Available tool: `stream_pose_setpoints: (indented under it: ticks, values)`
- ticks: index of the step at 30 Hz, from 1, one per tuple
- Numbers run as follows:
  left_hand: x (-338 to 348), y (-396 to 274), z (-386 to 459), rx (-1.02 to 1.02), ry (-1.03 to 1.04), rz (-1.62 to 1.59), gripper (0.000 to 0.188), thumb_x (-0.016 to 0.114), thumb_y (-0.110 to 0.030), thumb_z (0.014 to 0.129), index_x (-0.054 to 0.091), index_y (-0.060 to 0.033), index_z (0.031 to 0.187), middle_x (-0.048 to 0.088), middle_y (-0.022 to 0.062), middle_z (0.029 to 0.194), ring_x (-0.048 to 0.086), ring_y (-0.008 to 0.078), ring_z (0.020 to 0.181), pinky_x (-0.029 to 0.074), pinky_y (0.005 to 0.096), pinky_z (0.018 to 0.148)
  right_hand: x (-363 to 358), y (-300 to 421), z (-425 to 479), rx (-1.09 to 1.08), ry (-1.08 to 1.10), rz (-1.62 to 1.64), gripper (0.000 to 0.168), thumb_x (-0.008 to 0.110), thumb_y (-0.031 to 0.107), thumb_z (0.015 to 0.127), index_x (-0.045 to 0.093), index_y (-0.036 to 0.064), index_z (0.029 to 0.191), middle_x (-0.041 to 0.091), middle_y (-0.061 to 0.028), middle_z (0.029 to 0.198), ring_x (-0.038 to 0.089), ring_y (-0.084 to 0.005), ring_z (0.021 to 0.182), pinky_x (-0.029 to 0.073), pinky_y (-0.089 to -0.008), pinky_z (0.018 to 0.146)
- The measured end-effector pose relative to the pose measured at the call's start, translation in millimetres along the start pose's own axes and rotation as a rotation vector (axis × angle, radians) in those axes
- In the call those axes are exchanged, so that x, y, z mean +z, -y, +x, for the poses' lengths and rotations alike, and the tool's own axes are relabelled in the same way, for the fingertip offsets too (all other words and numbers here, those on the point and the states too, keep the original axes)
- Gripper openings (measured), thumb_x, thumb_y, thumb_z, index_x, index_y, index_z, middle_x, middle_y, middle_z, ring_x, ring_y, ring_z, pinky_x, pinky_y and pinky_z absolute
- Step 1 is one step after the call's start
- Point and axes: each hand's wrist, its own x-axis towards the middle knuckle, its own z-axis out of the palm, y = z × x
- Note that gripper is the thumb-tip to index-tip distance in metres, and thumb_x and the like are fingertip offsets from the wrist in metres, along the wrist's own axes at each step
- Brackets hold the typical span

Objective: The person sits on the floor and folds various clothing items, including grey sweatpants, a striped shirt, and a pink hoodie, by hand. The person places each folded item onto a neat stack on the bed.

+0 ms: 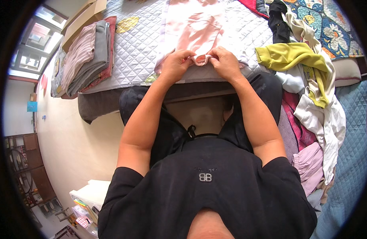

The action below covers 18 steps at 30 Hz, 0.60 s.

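A pale pink garment point(198, 33) lies stretched out on the white quilted bedspread point(135, 56) before me. Its near end narrows to a small ringed opening, like a cuff. My left hand point(176, 64) pinches the left side of this opening between thumb and fingers. On the other side, my right hand point(226, 63) grips its edge the same way. Between the two hands the opening gapes slightly. The far end of the garment runs out past the top of the view.
Folded cloths, striped pink, grey and red, form a stack point(87, 56) at the left by a cardboard box point(81, 24). Loose clothes lie at the right, among them a yellow-green garment point(294, 58), a white one point(320, 125) and a black one point(279, 25). A patterned quilt point(332, 30) lies behind them.
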Motion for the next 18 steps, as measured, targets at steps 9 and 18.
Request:
stream_pose_setpoints:
  ticks: [9, 18]
  values:
    - [-0.9, 2.9, -0.8, -0.136, -0.002, -0.078, 0.020, 0.074, -0.009, 0.085, 0.074, -0.0068, 0.105, 0.070, 0.0087, 0.096, 0.066, 0.0236, 0.081, 0.052, 0.0337, 0.075, 2.9, -5.1, 8.7, 0.162, 0.087, 0.103, 0.012, 0.067, 0.014, 0.090, 0.069, 0.002, 0.094, 0.069, -0.0089, 0.088, 0.064, -0.0181, 0.079, 0.050, -0.0310, 0.075]
    - [-6.4, -15.8, -3.2, 0.157, -0.011, 0.170, 0.022, 0.073, -0.006, 0.086, 0.073, -0.0031, 0.107, 0.068, 0.0094, 0.092, 0.065, 0.0241, 0.085, 0.050, 0.0324, 0.077, 10.5, -20.4, 11.2, 0.248, 0.070, 0.192, 0.019, 0.067, 0.023, 0.089, 0.071, 0.005, 0.094, 0.071, -0.0100, 0.091, 0.067, -0.0245, 0.084, 0.051, -0.0360, 0.078]
